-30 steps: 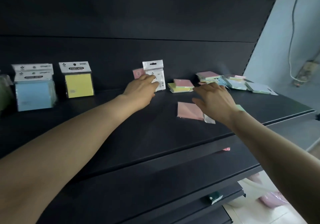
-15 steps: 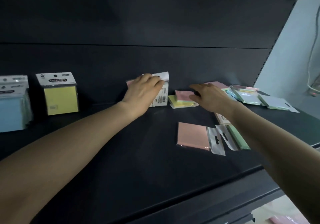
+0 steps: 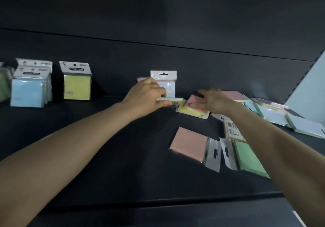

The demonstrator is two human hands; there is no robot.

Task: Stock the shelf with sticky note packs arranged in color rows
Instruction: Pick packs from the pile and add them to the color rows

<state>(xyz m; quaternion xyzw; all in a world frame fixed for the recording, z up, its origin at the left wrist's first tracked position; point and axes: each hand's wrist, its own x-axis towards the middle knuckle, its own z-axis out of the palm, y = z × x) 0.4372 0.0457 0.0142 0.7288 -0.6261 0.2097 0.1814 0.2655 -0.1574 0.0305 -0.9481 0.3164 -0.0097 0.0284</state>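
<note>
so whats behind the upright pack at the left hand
A pink pack shows only its top corner behind the upright pack; the left hand and that pack cover the rest.

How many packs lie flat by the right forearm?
3: a pink square wrapped pack, a green wrapped pack beside it, a label-side-up pack behind them. The forearm may hide more.

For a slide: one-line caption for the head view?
Left hand holds an upright sticky note pack; right hand grips a pink-topped pack on the dark shelf.
</note>
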